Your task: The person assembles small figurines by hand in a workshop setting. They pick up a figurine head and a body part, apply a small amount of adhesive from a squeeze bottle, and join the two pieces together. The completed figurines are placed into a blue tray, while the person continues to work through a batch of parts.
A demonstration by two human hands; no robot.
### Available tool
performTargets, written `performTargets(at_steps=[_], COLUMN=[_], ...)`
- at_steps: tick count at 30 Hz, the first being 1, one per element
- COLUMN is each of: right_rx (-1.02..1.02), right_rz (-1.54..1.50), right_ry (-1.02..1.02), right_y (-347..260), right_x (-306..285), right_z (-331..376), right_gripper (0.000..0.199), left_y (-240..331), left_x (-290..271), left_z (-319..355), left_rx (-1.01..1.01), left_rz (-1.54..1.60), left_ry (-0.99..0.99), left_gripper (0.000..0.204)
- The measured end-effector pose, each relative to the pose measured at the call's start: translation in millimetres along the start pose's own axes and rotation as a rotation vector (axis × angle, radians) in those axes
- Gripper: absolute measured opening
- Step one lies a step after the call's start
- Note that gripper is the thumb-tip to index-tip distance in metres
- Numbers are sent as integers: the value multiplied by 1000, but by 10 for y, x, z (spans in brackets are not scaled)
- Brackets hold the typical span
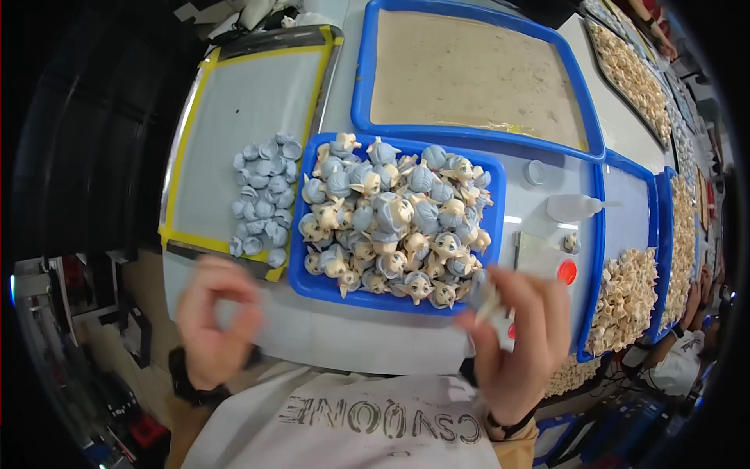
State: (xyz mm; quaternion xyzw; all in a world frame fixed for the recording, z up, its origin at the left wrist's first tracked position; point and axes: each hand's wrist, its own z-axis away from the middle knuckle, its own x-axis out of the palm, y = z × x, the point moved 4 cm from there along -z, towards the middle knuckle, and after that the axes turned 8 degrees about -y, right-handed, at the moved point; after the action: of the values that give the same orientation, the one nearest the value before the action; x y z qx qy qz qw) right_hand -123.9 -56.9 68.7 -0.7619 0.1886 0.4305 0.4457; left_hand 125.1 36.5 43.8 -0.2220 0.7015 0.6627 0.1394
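right hand (519, 336) is pinching a small figurine head (483, 295) over the blue tray (312, 277); left hand (215, 316) is curling, blurred, its grip unclear; a loosening pinch could be dropping it.

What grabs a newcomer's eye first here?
The blue tray at centre, heaped with small blue-haired figurine heads. Left of it, a cluster of loose blue hair pieces lies on a yellow-edged mat. In front, the right hand pinches one small part; the left hand is blurred.

Blue tray (301, 275) glossy plastic; doll heads (398, 223) smooth matt plastic; grey mat (234, 109) matt, finely textured.
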Motion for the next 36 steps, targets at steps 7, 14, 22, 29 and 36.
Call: performTargets(at_steps=[7,14,22,29,36], right_rx=[64,83,87,240,252], right_rz=[136,-44,-200,-218,-260], right_ry=[-144,-70,-152,-25,-23], right_y=[153,-3,119,392,484], right_x=[274,-105,-119,-224,-199], right_z=[-146,231,501,692,647], right_gripper=[51,47,37,31,31], left_y=[-504,-466,-402,-607,-625], left_x=[-145,-167,-441,-407,-150], left_z=[589,485,-623,-1006,-1047], left_rx=[-452,-440,-96,17,62], left_rz=[-389,-294,-518,-471,-636], left_ry=[312,153,-138,-267,-572], left_gripper=[36,26,30,70,81])
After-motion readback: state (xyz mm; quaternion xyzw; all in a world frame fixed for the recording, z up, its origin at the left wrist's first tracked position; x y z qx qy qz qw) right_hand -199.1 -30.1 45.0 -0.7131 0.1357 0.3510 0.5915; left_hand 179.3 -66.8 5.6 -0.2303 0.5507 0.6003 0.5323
